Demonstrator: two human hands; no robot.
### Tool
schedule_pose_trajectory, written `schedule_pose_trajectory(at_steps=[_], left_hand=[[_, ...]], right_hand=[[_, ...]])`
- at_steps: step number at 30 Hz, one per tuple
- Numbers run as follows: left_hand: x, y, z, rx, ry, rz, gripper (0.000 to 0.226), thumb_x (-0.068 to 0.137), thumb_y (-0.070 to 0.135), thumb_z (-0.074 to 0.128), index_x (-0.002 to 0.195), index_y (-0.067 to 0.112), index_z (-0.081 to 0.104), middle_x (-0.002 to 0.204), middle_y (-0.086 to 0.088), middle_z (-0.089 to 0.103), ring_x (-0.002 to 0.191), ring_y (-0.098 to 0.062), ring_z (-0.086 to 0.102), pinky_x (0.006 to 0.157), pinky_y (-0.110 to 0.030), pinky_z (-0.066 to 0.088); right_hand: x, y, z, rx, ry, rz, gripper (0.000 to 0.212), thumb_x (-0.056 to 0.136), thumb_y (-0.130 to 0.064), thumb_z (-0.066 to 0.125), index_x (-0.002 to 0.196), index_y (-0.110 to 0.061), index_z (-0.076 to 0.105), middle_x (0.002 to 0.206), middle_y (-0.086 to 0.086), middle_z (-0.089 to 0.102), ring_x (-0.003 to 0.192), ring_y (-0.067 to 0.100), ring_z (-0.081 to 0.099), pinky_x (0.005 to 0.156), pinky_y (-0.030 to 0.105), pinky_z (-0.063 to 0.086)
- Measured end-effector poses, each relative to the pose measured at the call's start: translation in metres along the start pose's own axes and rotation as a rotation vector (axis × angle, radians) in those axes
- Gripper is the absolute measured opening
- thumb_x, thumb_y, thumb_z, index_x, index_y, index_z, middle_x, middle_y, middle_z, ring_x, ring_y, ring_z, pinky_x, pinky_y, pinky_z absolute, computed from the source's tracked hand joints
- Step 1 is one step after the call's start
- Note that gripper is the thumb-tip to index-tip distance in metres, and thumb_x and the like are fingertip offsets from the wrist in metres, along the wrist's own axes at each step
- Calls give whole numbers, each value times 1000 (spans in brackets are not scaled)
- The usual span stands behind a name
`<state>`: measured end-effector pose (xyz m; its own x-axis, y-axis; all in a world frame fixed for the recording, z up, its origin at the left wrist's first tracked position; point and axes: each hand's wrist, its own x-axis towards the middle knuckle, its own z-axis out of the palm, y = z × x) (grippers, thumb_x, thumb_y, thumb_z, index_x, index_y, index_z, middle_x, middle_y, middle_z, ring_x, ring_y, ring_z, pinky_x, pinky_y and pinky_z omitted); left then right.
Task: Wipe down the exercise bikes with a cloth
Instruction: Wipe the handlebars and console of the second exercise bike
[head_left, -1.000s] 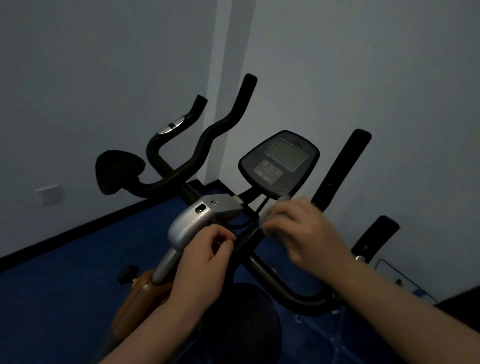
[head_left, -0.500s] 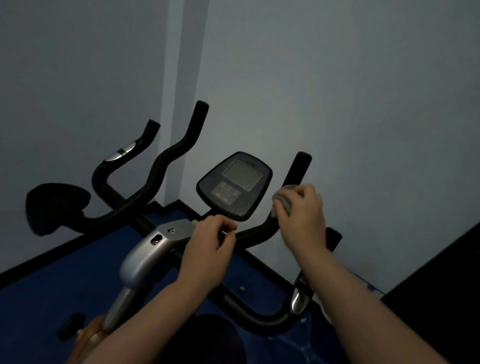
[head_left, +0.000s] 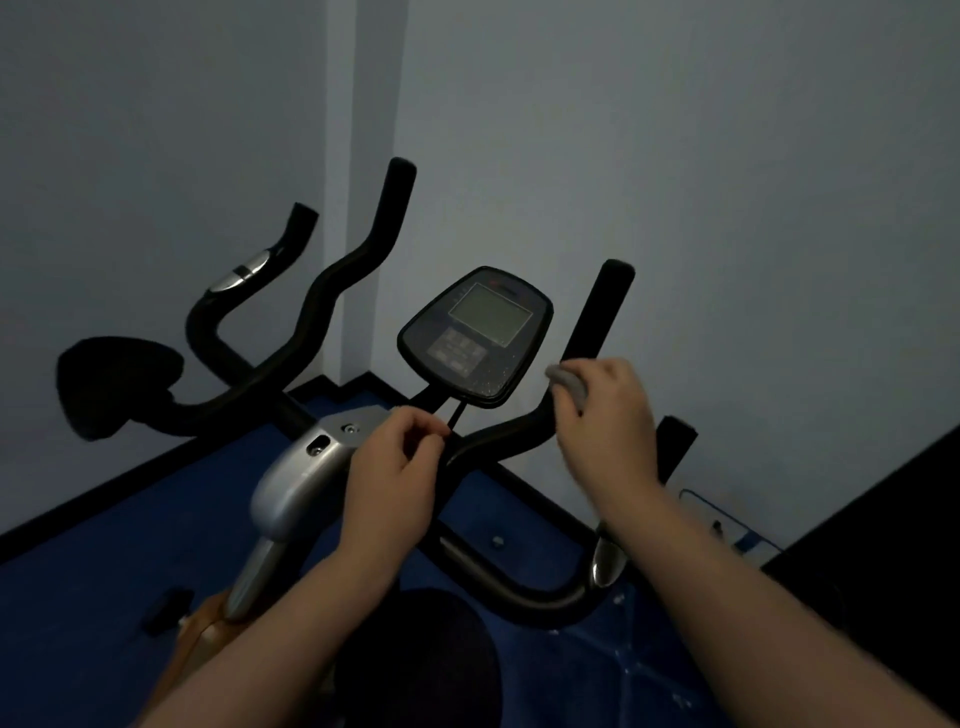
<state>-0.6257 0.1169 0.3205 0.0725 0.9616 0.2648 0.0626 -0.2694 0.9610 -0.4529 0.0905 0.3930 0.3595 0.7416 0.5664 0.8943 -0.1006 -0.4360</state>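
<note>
An exercise bike stands in front of me in a dim room, with black handlebars (head_left: 498, 434), a black console (head_left: 475, 335) with a grey screen, and a silver stem cover (head_left: 298, 473). My right hand (head_left: 605, 423) is closed around a small grey cloth (head_left: 569, 384), pressed against the right upright handlebar (head_left: 597, 322). My left hand (head_left: 392, 478) grips the handlebar centre just below the console, its fingers curled by a thin black cable. The bike's dark saddle (head_left: 415, 654) sits at the bottom between my forearms.
A second bike's black handlebars (head_left: 311, 312) and saddle (head_left: 117, 382) stand to the left. Pale walls meet in a corner close behind. The floor (head_left: 78, 597) is blue with a black skirting. A dark object (head_left: 883, 545) fills the lower right.
My right hand with the cloth has moved from the handlebar's centre out and up onto the right upright grip. My left hand has stayed on the handlebar centre. My head has shifted the view.
</note>
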Motion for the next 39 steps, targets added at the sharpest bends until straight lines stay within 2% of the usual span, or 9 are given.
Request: schedule_pose_trajectory(at_steps=[3, 7, 12, 15, 18, 23, 28, 33, 39], left_hand=[[-9, -4, -7, -64, -19, -10, 21, 82, 16, 55, 76, 33, 64, 76, 13, 68, 68, 1, 61, 59, -7, 44], [-14, -7, -12, -87, -35, -7, 30, 85, 5, 56, 77, 32, 65, 77, 11, 68, 70, 1, 62, 62, -8, 45], [-17, -10, -14, -118, -4, -34, 29, 85, 3, 55, 78, 28, 66, 78, 7, 69, 73, -4, 63, 65, -11, 47], [-17, -11, -14, -157, 22, -52, 24, 86, 3, 55, 80, 24, 65, 80, 3, 68, 78, -12, 64, 69, -18, 49], [-17, -9, -13, -159, 46, -56, 14, 83, 12, 55, 80, 24, 63, 83, -1, 66, 81, -19, 63, 71, -30, 49], [-16, -6, -13, -174, 69, -76, 11, 80, 22, 51, 77, 27, 61, 78, 2, 64, 79, -17, 62, 70, -30, 48], [-15, -7, -14, -212, 66, -71, 17, 84, 29, 46, 80, 20, 60, 80, 0, 64, 81, -18, 62, 76, -38, 50], [-15, -6, -14, -216, 88, -92, 16, 84, 31, 46, 77, 25, 60, 77, 3, 64, 79, -15, 64, 75, -36, 52], [-16, -6, -15, -206, 59, -97, 15, 89, 23, 47, 81, 21, 59, 80, -1, 62, 76, -15, 60, 68, -31, 45]], right_hand=[[-42, -11, 20, 54, 16, 63, 22, 92, -20, 58, 112, -20, 65, 108, -1, 49, 101, 15, 50, 72, 18, 36], [-56, -20, 15, 193, -239, -112, 18, 85, -26, 66, 103, -25, 66, 102, -10, 50, 86, 1, 51, 70, 9, 37], [-27, -17, 14, 162, -51, 114, 16, 89, -24, 62, 104, -18, 66, 104, -4, 45, 95, 15, 54, 72, 18, 43], [-68, -40, 38, 123, -176, -30, 20, 88, -25, 61, 107, -23, 65, 108, -8, 44, 96, 7, 49, 70, 6, 33], [-46, -30, 22, 180, -323, -124, 16, 86, -28, 65, 102, -26, 68, 103, -8, 48, 88, 2, 50, 69, 8, 35], [-33, -31, 21, 54, -142, -17, 17, 89, -23, 61, 105, -19, 67, 104, -5, 47, 87, 8, 49, 70, 15, 37], [-61, -49, 28, 145, -417, -192, 18, 87, -28, 61, 104, -25, 67, 101, -10, 47, 88, 4, 50, 70, 11, 37], [-23, -37, 17, 22, -176, -52, 18, 90, -25, 60, 105, -19, 68, 103, -4, 48, 91, 12, 51, 69, 18, 35], [-68, -51, 25, 175, -547, -299, 20, 87, -26, 63, 106, -28, 68, 98, -11, 48, 86, 2, 49, 71, 13, 39]])
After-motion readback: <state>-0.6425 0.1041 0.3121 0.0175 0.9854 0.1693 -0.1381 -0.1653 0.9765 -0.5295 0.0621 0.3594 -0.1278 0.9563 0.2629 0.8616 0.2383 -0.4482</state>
